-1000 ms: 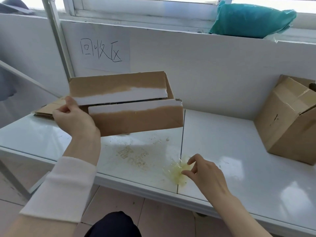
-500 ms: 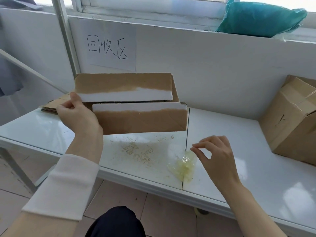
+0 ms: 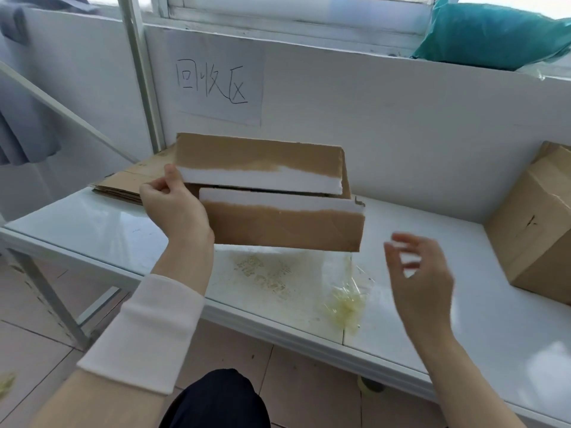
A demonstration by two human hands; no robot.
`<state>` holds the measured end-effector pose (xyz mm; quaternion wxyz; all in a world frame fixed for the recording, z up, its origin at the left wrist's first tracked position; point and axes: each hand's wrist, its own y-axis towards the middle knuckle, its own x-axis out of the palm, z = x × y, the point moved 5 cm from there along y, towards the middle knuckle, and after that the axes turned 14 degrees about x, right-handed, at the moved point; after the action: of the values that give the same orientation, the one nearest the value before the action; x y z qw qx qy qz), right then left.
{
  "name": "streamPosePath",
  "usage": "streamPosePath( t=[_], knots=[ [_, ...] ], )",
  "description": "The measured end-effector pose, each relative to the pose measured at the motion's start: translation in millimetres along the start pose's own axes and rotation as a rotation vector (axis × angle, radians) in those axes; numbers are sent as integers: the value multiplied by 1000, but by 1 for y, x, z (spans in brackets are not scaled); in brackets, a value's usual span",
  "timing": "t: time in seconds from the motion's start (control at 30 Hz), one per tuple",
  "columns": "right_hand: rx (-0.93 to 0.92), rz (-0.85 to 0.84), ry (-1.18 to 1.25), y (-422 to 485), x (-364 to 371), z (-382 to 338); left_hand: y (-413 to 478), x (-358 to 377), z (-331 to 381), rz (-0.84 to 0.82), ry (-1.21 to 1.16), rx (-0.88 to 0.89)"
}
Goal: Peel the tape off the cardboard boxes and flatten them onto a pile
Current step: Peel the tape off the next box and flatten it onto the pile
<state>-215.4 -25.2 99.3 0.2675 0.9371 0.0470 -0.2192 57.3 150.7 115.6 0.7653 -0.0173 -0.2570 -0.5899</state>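
Note:
A brown cardboard box with white strips along its two top flaps is held above the white table. My left hand grips its left end, thumb on the upper flap. A crumpled wad of clear yellowish tape lies on the table near the front edge. My right hand hovers just right of the tape, fingers spread and relaxed, holding nothing. Behind my left hand a pile of flattened cardboard lies at the back left.
A second, unflattened cardboard box stands at the right against the white back wall. A paper sign hangs on that wall. A teal bag sits on the window ledge. Yellowish residue marks the table under the held box.
My right hand has let go of the tape wad and lifted up and to the right, fingers opening. The left hand still holds the box in the same place.

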Motion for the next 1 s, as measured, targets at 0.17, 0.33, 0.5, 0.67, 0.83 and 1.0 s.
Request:
streamPosePath(
  t=[0.17, 0.33, 0.5, 0.67, 0.83, 1.0],
  knots=[
    [-410, -205, -269, 26, 14, -102, -1, 2, 19, -127, 52, 104],
    [-388, -466, -337, 40, 52, -116, 12, 3, 46, -271, 104, 228],
    [-399, -404, -169, 32, 58, -111, 21, 10, 69, -456, 97, 361],
    [-359, -307, -44, 37, 56, -121, 19, 33, 70, -799, 29, 301],
    [-245, -263, 104, 53, 49, -141, 33, 51, 76, -855, 192, 449],
    [-282, -272, 138, 65, 50, -174, 46, 68, 94, -810, 557, 646]
  ],
)
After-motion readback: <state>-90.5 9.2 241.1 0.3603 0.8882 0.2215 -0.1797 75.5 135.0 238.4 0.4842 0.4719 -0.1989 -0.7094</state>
